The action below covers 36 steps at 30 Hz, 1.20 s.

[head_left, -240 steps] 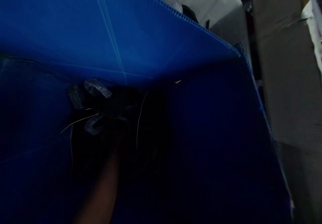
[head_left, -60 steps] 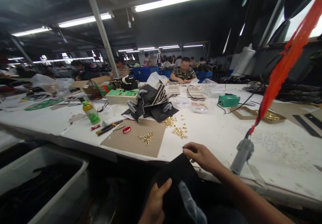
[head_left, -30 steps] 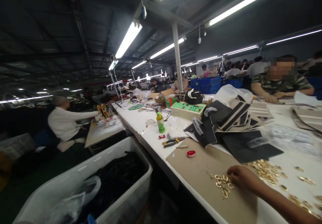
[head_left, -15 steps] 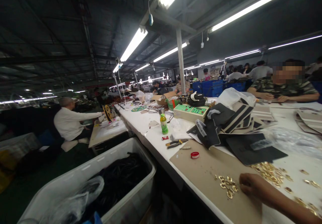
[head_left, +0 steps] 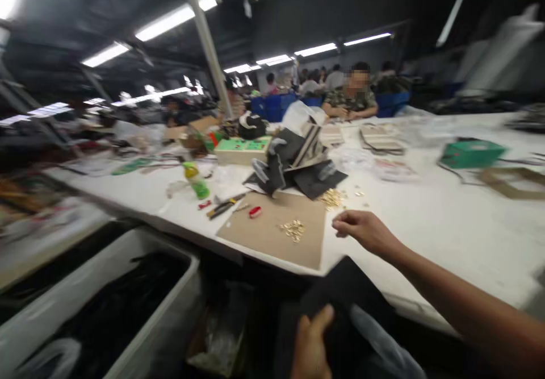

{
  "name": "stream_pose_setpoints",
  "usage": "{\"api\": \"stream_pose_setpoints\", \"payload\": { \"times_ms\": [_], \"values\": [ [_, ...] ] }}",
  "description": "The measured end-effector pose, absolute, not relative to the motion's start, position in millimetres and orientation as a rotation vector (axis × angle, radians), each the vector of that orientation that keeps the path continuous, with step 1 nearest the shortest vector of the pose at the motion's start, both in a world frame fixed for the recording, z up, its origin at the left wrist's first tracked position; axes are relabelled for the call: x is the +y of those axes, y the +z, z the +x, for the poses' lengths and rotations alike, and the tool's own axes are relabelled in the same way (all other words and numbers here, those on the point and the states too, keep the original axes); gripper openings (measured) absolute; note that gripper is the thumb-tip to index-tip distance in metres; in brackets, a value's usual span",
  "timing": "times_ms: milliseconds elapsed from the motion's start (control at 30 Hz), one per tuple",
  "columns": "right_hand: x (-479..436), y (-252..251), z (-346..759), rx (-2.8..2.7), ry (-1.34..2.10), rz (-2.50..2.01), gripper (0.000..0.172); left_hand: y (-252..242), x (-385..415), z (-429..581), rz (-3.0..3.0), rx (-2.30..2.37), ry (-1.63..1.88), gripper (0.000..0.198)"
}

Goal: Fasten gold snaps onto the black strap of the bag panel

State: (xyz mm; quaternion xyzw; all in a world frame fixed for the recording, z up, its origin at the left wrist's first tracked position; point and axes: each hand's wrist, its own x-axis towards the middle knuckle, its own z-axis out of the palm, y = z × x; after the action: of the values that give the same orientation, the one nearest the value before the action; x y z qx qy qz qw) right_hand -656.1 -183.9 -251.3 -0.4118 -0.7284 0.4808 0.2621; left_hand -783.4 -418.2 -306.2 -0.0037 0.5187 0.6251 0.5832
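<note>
My left hand (head_left: 313, 342) grips a black fabric piece (head_left: 340, 296) held below the white table's front edge (head_left: 426, 305). My right hand (head_left: 364, 230) hovers over the table just right of a brown cardboard sheet (head_left: 272, 228), its fingers curled together as in a pinch; whether anything is in them I cannot make out. A small heap of gold metal rings (head_left: 293, 229) lies on the cardboard left of that hand. More gold rings (head_left: 332, 198) lie beside a pile of black and striped fabric pieces (head_left: 298, 163). The picture is blurred by motion.
A white bin (head_left: 128, 311) with dark material stands below the table at left. On the table are a green bottle (head_left: 196, 180), pliers (head_left: 223, 205), a red ring (head_left: 254, 212), a green control box (head_left: 242, 150) and a green device (head_left: 470, 153). Other people sit across the table.
The view swung back right and down. My right hand lifted off the gold rings and moved right. My left hand with the black fabric came back into view.
</note>
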Motion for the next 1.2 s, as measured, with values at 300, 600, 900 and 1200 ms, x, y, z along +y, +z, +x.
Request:
{"api": "stream_pose_setpoints", "payload": {
  "times_ms": [300, 600, 900, 1200],
  "values": [
    [-317, -256, -549, -1.403, 1.254, -1.236, 0.032, -295, -367, -742, 0.402, 1.191, 1.266, 0.066],
    [-346, -279, -508, -1.684, 0.896, -1.125, 0.006, -310, -383, -696, 0.798, 1.350, 1.222, 0.062],
    [-361, -297, -474, -1.637, 0.748, -1.138, 0.007, -299, -384, -659, 1.033, 1.522, 1.130, 0.060],
    [-364, -300, -460, -1.614, 0.665, -1.163, 0.006, -284, -378, -636, 1.287, 1.554, 1.074, 0.054]
  ]
}}
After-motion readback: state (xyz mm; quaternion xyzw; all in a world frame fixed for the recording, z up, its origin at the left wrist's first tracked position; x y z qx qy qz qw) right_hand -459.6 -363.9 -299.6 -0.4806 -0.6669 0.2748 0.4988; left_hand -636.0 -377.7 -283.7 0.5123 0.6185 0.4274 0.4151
